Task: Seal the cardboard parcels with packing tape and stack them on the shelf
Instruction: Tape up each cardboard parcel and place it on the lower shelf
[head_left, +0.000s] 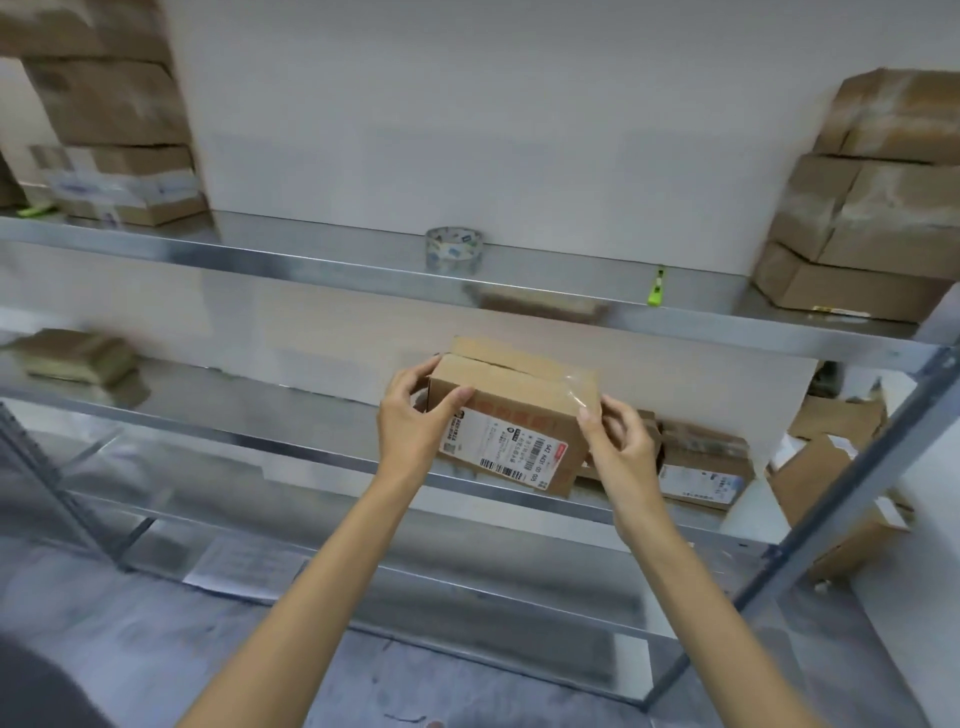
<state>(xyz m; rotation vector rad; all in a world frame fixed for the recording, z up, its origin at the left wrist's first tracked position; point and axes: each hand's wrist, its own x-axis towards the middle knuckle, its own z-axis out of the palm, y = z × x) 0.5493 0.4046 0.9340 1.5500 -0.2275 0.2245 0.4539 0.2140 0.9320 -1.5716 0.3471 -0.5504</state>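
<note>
A small brown cardboard parcel with a white shipping label (511, 415) sits at the front edge of the middle tier of a grey metal shelf (234, 415), tilted with its label face towards the camera (whether it rests on the metal or is lifted just clear, I cannot tell). The left hand (410, 415) grips the parcel's 9 o'clock end, thumb on the near face and fingers curled over the top edge. The right hand (618, 441) holds the 3 o'clock end, its thumb pressed on a strip of clear tape (579, 392) that crosses that corner. On the tier above, at 12 o'clock from the parcel, stands a roll of clear packing tape (454, 249), with a bright green cutter (657, 286) at 1 o'clock. Stacks of brown cardboard boxes fill that tier at 10 o'clock (114, 104) and 2 o'clock (878, 197). Another labelled brown box (701, 462) lies at 4 o'clock.
</note>
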